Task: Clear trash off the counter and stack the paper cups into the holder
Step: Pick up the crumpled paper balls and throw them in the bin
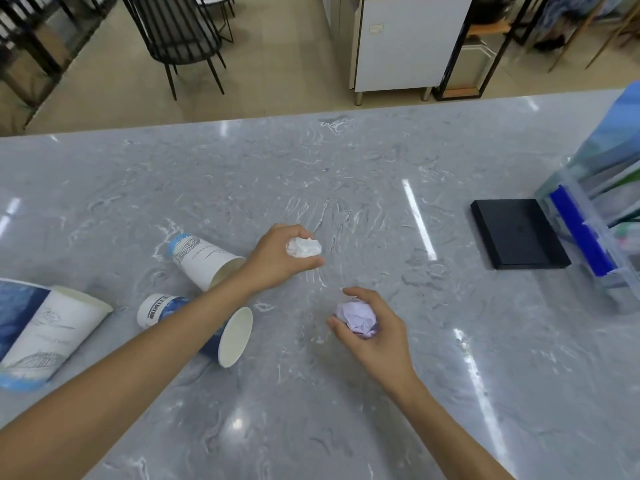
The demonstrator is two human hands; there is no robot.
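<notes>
Marble-patterned grey surface (pixel 346 168) carries everything here, and the flat black box (pixel 519 233) near its right side serves as the landmark. Well to the left of the black box, the left hand (pixel 280 258) is curled around a crumpled white paper ball (pixel 304 247), with thumb and fingers closed on it just above the surface. Below and left of the black box, the right hand (pixel 374 327) is cupped around a crumpled pale purple paper ball (pixel 356 318), its fingers partly closed over the wad and its forefinger still lifted a little. Far to the left of the black box, three paper cups lie on their sides. The first cup (pixel 204 259) lies just behind the left wrist, its open mouth turned toward the arm. The second cup (pixel 228 336), blue and white, lies partly under the left forearm with its mouth facing right. The third cup (pixel 45 334) lies at the left edge, farthest from the black box. Just to the right of the black box stands a clear plastic organizer (pixel 595 237) with a blue part.
</notes>
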